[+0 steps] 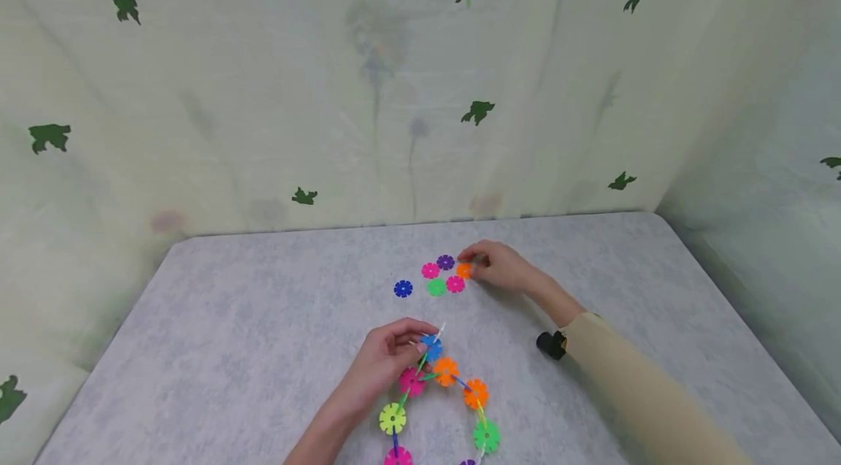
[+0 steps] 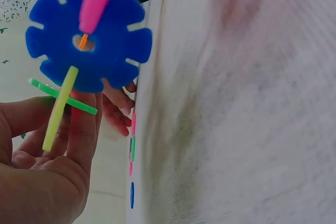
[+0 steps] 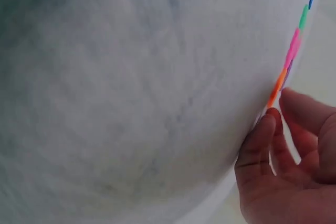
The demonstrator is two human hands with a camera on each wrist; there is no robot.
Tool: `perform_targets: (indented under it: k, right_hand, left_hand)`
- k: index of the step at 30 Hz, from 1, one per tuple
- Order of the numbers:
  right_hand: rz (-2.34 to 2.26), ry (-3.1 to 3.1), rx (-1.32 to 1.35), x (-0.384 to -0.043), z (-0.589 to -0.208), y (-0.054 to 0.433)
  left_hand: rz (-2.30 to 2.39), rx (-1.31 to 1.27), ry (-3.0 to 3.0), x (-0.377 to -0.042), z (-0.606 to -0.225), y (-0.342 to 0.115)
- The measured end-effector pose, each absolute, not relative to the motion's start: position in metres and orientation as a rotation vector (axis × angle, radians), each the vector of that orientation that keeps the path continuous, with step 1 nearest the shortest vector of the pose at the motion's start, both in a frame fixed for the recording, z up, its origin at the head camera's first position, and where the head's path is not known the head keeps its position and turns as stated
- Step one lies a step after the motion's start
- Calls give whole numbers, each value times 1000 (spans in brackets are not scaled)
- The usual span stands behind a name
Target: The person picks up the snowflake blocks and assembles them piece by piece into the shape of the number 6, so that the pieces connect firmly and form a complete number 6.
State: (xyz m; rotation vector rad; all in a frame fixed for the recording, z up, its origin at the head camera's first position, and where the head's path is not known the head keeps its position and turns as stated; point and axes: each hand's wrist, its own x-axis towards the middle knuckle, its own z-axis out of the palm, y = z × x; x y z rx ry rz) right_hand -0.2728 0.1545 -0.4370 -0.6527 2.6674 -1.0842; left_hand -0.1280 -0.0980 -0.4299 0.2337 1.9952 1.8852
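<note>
My left hand [image 1: 388, 355] grips a chain of notched plastic discs, its fingers at a blue disc [image 1: 431, 348] with a white disc seen edge-on beside it. From there the chain runs down through pink, yellow, orange [image 1: 476, 393] and green [image 1: 487, 436] discs, some edge-on. In the left wrist view a big blue disc [image 2: 47, 30] partly covers the fingers. My right hand [image 1: 502, 266] is at a loose orange disc [image 1: 463, 271], thumb and fingers curved with a gap between them. In the right wrist view its fingertips are close to that disc's edge [image 3: 276, 90].
Near the right hand lie loose purple [image 1: 445, 262], pink [image 1: 430, 271] and green [image 1: 436, 287] discs, with a blue disc [image 1: 403, 289] to their left. A grey cloth-covered table [image 1: 230, 319] stands against a leaf-printed curtain [image 1: 263, 85]. A black device [image 1: 550, 344] sits at the right wrist.
</note>
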Motion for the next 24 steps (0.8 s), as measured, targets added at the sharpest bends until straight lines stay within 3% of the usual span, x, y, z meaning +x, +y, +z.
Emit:
perform_targets:
  k: [13,24]
  right_hand:
    - [-943,2676,-632,-280,-439,151]
    - [-859,2695,-609,-256,-429,153]
  left_hand:
    - [1885,204,1996,-127,-427,-96]
    - [1898,236,1988,-129,-428,-97]
